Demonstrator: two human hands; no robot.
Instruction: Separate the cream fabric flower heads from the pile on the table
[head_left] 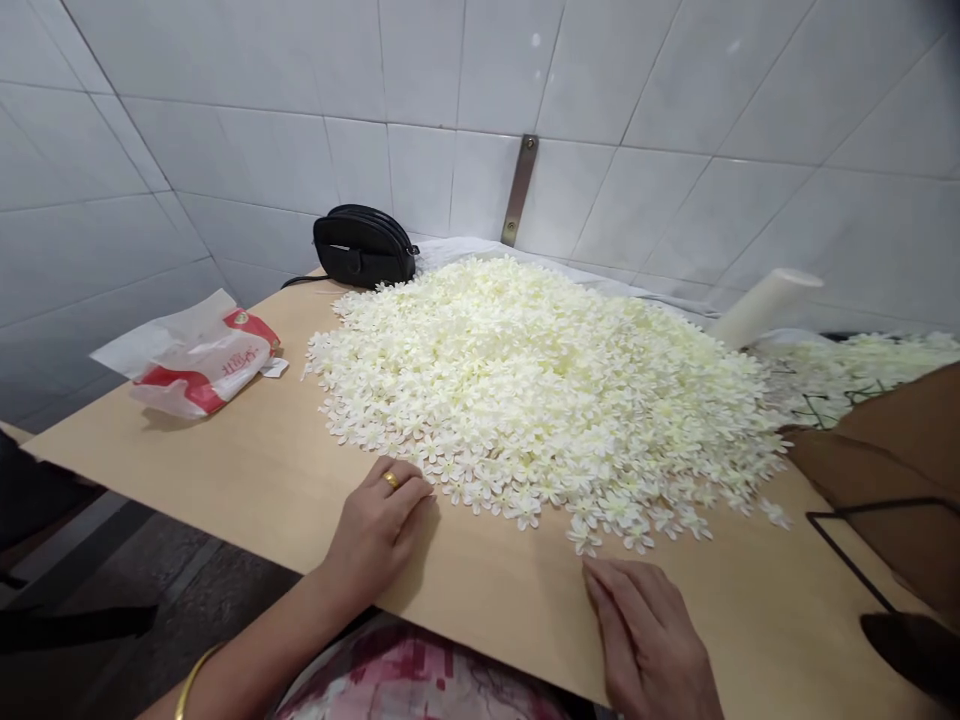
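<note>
A wide heap of small white artificial flower heads [540,370] with pale yellow-green centres lies on the light wooden table. At its near left edge, my left hand [382,525] rests on the tabletop with fingers curled and pressed together. It wears a gold ring, and what its fingertips hold, if anything, is hidden. My right hand [649,635] is at the heap's near side, thumb and fingers closed together. Its fingertips are just below a loose flower head [583,537]; whether something is pinched in them cannot be made out.
A red and white plastic bag [210,365] lies on the table [262,480] at the left. Behind the heap stand a black pouch [364,247] and a tilted white roll [765,305]. More flowers [885,360] and a brown box-like piece [892,480] are at right.
</note>
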